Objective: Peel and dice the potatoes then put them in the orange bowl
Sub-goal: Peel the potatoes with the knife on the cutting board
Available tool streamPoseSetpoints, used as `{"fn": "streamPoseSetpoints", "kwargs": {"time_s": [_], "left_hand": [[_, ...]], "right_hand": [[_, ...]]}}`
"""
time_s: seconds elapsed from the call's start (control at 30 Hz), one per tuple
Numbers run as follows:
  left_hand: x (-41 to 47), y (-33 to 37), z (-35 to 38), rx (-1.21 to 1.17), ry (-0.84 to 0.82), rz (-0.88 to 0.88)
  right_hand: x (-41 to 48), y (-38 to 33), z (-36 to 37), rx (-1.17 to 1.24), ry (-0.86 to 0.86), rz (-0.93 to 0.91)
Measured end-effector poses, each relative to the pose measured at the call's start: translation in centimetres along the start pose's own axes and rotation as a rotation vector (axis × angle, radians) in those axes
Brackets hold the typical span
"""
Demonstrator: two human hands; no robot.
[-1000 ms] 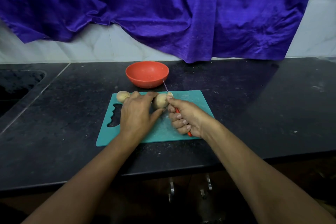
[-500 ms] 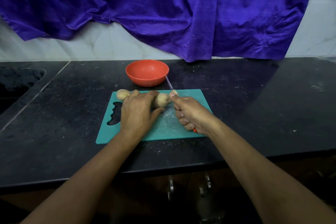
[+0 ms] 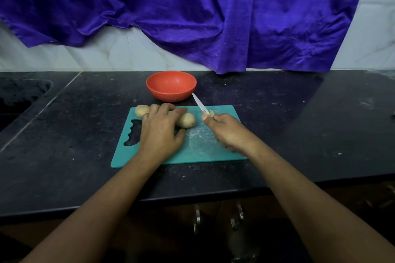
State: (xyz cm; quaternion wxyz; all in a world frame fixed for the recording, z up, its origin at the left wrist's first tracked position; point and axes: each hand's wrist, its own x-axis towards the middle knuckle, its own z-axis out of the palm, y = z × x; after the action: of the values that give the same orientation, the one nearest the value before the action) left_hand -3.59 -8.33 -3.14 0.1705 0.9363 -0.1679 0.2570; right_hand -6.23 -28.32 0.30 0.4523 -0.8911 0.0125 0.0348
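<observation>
My left hand (image 3: 159,132) rests over a potato (image 3: 186,120) on the teal cutting board (image 3: 213,151), fingers curled round it, with the potato's right end showing. A second potato (image 3: 142,110) lies at the board's far left corner, just beyond my fingers. My right hand (image 3: 229,132) grips a knife (image 3: 198,102) whose white blade points away toward the orange bowl; a small pale piece of potato (image 3: 211,113) sits by my thumb at the blade's base. The orange bowl (image 3: 171,85) stands empty just behind the board.
The black counter (image 3: 299,124) runs left and right, with a sink recess (image 3: 19,96) at the far left. A purple cloth (image 3: 192,17) hangs over the white wall behind. The counter's front edge is close below the board.
My right hand has drawn the knife to the right, away from the potato, with a small cut piece stuck by the thumb. My left hand stays on the potato.
</observation>
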Motion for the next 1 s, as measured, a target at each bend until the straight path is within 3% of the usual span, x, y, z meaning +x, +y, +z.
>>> {"fn": "streamPoseSetpoints", "kwargs": {"time_s": [0.2,0.47,0.67,0.8,1.0], "left_hand": [[-0.7,-0.3,-1.0,-0.123,-0.051,-0.056],[-1.8,1.4,-3.2,-0.446,0.121,-0.16],[-0.6,3.2,-5.3,-1.027,-0.118,-0.455],[-0.3,3.2,-5.6,-1.082,-0.161,-0.531],[-0.6,2.2,-6.1,-1.15,-0.218,-0.573]], "right_hand": [[-0.5,-0.6,-0.2,-0.089,0.005,-0.05],[-1.2,-3.2,1.2,-0.014,-0.078,-0.065],[-2.0,-5.0,1.8,-0.225,-0.025,-0.185],[-2.5,-5.7,1.6,-0.287,-0.045,-0.201],[-2.2,-5.7,1.6,-0.005,-0.138,-0.052]]}}
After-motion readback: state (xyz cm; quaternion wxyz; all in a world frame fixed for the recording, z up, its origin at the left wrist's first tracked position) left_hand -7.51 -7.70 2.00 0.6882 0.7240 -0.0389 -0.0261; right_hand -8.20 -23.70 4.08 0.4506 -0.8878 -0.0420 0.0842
